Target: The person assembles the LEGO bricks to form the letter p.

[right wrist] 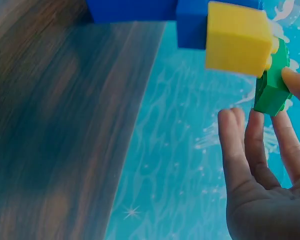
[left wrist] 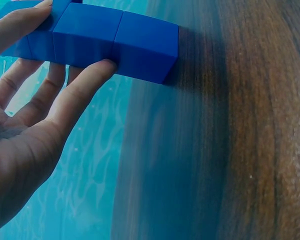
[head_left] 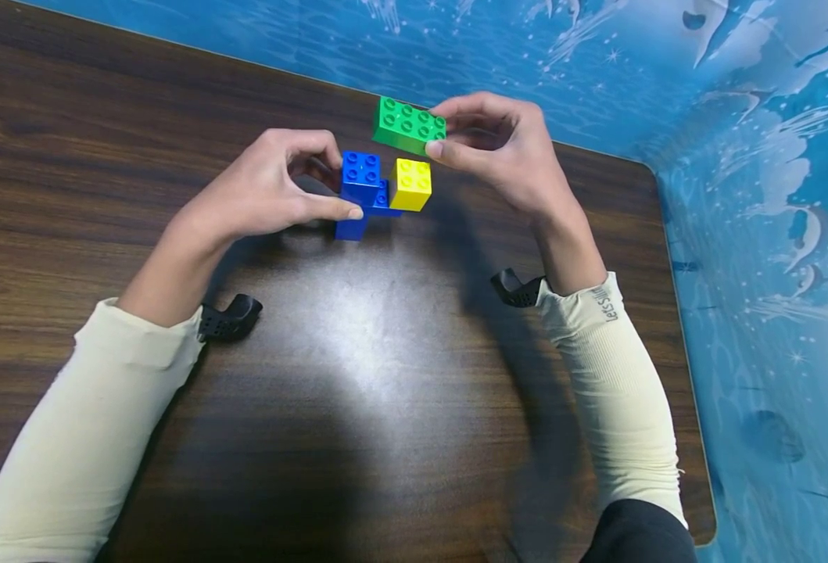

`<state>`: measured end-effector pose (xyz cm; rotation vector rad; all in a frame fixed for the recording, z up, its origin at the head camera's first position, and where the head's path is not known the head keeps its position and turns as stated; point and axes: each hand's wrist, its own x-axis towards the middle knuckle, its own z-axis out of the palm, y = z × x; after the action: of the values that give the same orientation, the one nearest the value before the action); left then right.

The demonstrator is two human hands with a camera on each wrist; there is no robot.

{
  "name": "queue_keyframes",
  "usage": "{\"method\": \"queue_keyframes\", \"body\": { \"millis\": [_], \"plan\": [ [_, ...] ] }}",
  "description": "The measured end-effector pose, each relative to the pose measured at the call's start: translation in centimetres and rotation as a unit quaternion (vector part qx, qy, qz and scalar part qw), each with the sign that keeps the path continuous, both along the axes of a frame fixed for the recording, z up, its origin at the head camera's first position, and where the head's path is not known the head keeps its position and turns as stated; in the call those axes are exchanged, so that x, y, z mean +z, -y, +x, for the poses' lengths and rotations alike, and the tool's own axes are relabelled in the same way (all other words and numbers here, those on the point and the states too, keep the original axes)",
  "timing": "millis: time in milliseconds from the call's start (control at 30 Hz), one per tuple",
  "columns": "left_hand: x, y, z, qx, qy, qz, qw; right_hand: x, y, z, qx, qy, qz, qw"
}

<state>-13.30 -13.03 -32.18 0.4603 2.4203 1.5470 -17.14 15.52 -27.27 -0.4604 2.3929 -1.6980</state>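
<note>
A stack of blue bricks (head_left: 359, 188) stands on the dark wooden table (head_left: 385, 375), with a yellow brick (head_left: 410, 184) fixed to its right side. My left hand (head_left: 280, 191) grips the blue stack (left wrist: 115, 42), thumb in front and fingers behind. My right hand (head_left: 487, 141) pinches a green brick (head_left: 408, 125) by its right end and holds it in the air just above and behind the yellow brick (right wrist: 237, 37). In the right wrist view the green brick (right wrist: 271, 85) sits at my fingertips, close beside the yellow one.
A blue backdrop with a water pattern (head_left: 758, 156) rises behind and to the right of the table. The table's right edge (head_left: 688, 375) runs close to my right forearm. Black wrist mounts (head_left: 229, 319) sit on both cream sleeves.
</note>
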Motion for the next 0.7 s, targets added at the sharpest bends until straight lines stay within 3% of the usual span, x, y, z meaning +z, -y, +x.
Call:
{"method": "queue_keyframes", "body": {
  "millis": [333,533,700],
  "plan": [
    [0.0,0.0,0.1,0.003,0.001,0.004,1.0000,0.6,1.3,1.4,0.044,-0.008,-0.024,0.999],
    [-0.1,-0.1,0.0,0.005,0.001,0.006,1.0000,0.2,1.4,1.9,0.073,-0.039,-0.017,0.996],
    [-0.1,-0.2,-0.1,-0.001,-0.002,0.001,1.0000,0.0,1.5,2.3,0.069,-0.065,0.001,0.995]
  ]
}}
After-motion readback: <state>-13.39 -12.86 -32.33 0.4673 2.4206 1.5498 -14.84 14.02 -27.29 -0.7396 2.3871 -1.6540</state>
